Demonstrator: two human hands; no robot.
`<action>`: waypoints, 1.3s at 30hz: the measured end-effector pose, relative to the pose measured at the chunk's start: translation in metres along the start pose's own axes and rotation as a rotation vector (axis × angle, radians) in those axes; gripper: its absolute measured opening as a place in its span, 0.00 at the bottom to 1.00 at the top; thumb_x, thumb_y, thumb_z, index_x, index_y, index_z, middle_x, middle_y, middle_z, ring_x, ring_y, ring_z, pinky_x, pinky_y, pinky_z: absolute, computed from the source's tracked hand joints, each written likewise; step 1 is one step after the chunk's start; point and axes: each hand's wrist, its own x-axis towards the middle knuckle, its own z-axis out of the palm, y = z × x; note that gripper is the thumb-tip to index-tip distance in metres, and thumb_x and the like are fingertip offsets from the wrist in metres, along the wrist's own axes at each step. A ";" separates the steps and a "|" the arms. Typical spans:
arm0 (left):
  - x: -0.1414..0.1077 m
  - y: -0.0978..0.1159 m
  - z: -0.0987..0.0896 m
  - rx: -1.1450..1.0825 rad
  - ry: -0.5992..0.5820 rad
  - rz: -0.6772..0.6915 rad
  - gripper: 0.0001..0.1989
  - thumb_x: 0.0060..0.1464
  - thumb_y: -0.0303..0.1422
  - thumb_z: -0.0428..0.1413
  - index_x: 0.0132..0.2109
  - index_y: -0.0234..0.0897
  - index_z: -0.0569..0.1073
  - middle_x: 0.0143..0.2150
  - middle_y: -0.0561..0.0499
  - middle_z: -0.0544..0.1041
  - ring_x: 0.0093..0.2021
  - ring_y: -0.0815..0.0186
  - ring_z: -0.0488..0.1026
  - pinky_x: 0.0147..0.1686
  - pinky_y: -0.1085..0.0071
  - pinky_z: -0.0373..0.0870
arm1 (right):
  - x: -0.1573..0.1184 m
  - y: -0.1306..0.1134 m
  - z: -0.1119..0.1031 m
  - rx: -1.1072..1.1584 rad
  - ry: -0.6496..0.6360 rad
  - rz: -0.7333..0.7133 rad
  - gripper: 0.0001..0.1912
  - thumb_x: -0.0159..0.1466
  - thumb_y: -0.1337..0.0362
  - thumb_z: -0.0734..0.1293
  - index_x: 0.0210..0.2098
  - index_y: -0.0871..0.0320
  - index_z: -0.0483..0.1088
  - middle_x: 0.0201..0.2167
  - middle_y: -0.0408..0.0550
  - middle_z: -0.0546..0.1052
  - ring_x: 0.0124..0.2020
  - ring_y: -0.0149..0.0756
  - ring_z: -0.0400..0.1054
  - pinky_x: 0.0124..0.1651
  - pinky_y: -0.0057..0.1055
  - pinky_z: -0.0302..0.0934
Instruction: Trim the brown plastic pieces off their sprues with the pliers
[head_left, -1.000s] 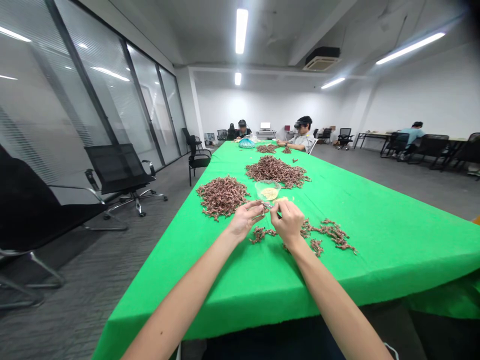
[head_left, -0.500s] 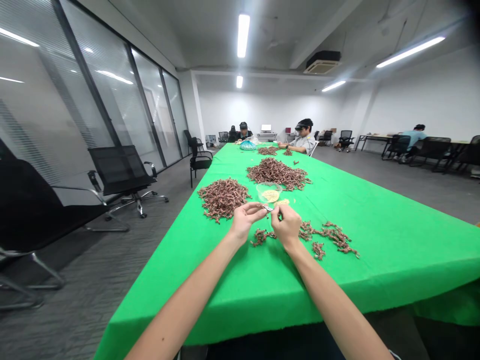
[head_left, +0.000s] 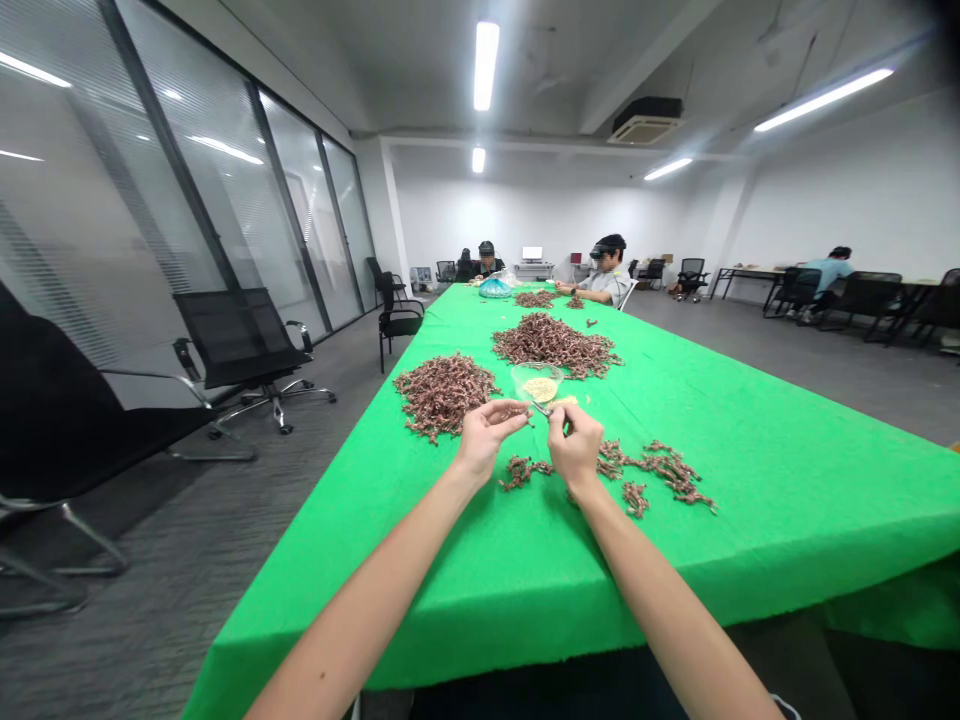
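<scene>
My left hand [head_left: 484, 440] is closed in a pinch on a small brown knobbly piece [head_left: 531, 418], mostly hidden by the fingertips. Across from it, my right hand [head_left: 576, 440] grips a small shiny metal tool [head_left: 541, 409], its tip pointing left toward the pinched piece. Its exact kind is too small to make out. Just beyond both hands stands a clear bowl [head_left: 537, 382] with pale bits in it, and more pale bits [head_left: 564, 401] lie beside it. Small clusters of brown pieces [head_left: 517, 472] lie below the hands, with others [head_left: 675, 472] to the right.
A green cloth [head_left: 420, 560] covers the long table. Two large heaps of brown pieces, one at left [head_left: 444, 392] and one farther back [head_left: 555, 343], flank the bowl. A blue plastic bag [head_left: 495, 288] and two people sit at the far end. Black chairs [head_left: 240, 335] stand left.
My hands have drawn slightly apart. The metal tool's tip now shows apart from my left fingertips, and the small brown piece hangs below them.
</scene>
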 end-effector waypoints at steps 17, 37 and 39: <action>0.003 0.000 -0.001 0.033 -0.043 0.058 0.21 0.41 0.26 0.68 0.45 0.33 0.75 0.39 0.45 0.80 0.45 0.61 0.75 0.50 0.65 0.68 | 0.006 0.000 -0.004 0.111 -0.005 0.058 0.16 0.68 0.62 0.57 0.30 0.60 0.72 0.24 0.45 0.72 0.25 0.33 0.62 0.32 0.29 0.55; 0.007 0.023 -0.024 0.601 -0.065 -0.013 0.17 0.45 0.34 0.67 0.43 0.34 0.75 0.36 0.42 0.80 0.21 0.63 0.75 0.23 0.69 0.70 | 0.006 0.008 -0.001 0.124 -0.045 0.072 0.17 0.67 0.61 0.57 0.28 0.60 0.72 0.23 0.44 0.71 0.23 0.32 0.61 0.30 0.28 0.53; 0.016 0.036 -0.040 0.595 -0.021 0.000 0.18 0.45 0.36 0.68 0.43 0.33 0.76 0.34 0.41 0.80 0.23 0.60 0.76 0.24 0.69 0.69 | 0.007 0.007 -0.001 0.136 -0.037 0.077 0.17 0.67 0.61 0.57 0.28 0.60 0.72 0.22 0.44 0.70 0.23 0.32 0.61 0.29 0.28 0.52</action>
